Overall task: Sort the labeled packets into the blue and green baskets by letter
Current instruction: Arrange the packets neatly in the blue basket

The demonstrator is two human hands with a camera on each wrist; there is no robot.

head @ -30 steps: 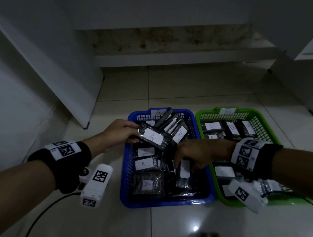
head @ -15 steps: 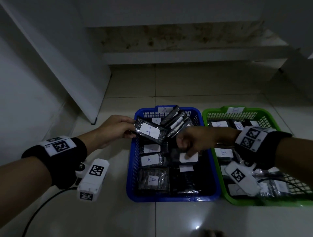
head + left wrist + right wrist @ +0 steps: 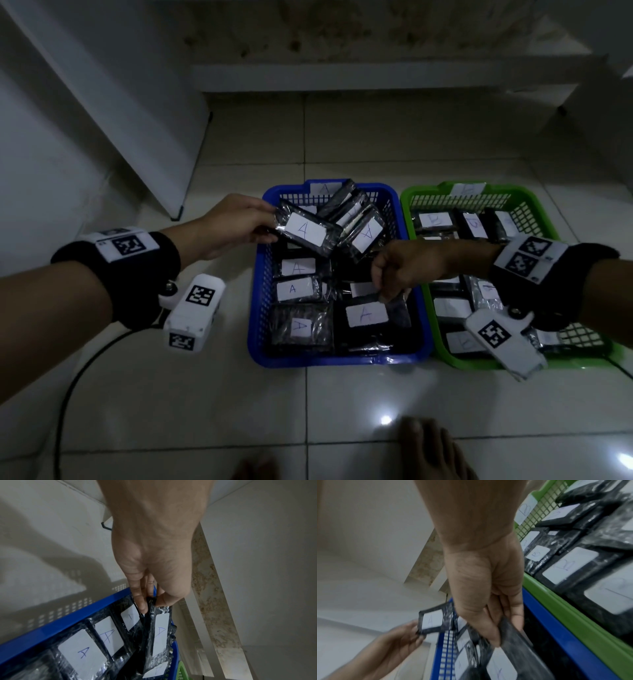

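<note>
The blue basket (image 3: 257, 274) holds several black packets with white labels marked A. My left hand (image 3: 236, 224) pinches one A packet (image 3: 305, 229) by its end, above the basket's far left corner; in the left wrist view this packet (image 3: 158, 632) hangs below my left hand (image 3: 150, 601). My right hand (image 3: 399, 270) pinches the top edge of another A packet (image 3: 368, 313) over the basket's near right part; the right wrist view shows my right hand (image 3: 496, 628) on that packet (image 3: 513, 655). The green basket (image 3: 448, 356) on the right holds several packets marked B (image 3: 565, 566).
Both baskets stand side by side on a pale tiled floor (image 3: 205, 394). A white slanted panel (image 3: 120, 102) leans at the left, and a stained wall with a low step (image 3: 376, 75) runs behind. My bare foot (image 3: 431, 452) shows at the near edge. A black cable (image 3: 68, 394) trails left.
My right hand has risen from low inside the blue basket, lifting an A packet by its top edge. My left hand keeps holding its A packet in about the same place.
</note>
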